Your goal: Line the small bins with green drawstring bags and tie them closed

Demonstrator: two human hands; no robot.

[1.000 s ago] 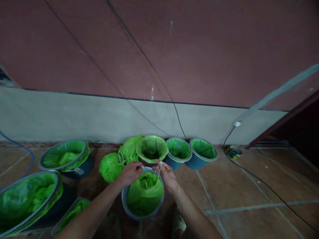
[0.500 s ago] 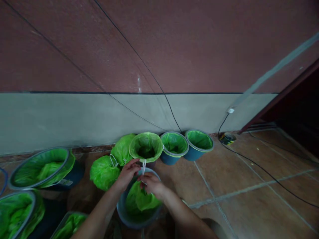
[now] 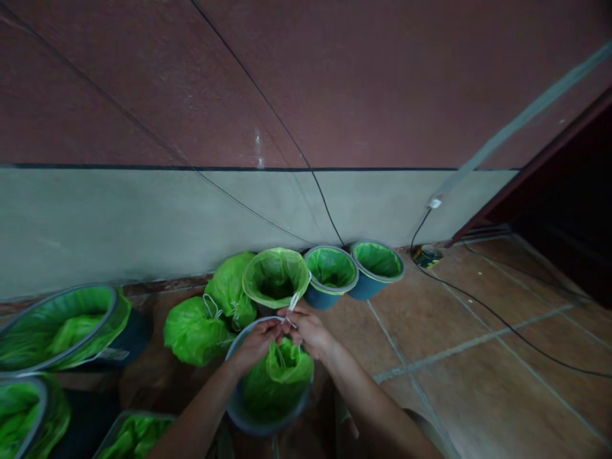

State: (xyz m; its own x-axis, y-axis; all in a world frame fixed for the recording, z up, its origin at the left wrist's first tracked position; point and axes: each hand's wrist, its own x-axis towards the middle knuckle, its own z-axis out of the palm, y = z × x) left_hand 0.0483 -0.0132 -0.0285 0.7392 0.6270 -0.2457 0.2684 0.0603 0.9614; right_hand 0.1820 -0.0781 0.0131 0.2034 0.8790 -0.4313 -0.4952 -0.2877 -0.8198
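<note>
left hand: the left hand (image 3: 261,339) comes in over the near bucket, its grip narrow, fingertips pinched on the white drawstring (image 3: 293,301).
right hand: the right hand (image 3: 310,329) meets it from the other side, its grip narrow too, on the same cord; a loop of it stands up above the fingers.
green bag: the green bag (image 3: 270,394) sits inside the near bucket (image 3: 231,408), its mouth gathered just under the hands.
tied bags: two full green bags, a front one (image 3: 197,333) and a back one (image 3: 233,282), lie against each other left of the bucket, white cords on top.
by the wall: a green-lined bin (image 3: 248,292) stands just behind the hands; right of it, two blue buckets (image 3: 321,298), also lined green.
far left: larger lined bins (image 3: 138,333), partly cut off by the frame edge.
right side: a small can (image 3: 427,256) and a black cable (image 3: 511,331) on the tiled floor (image 3: 471,395).
</note>
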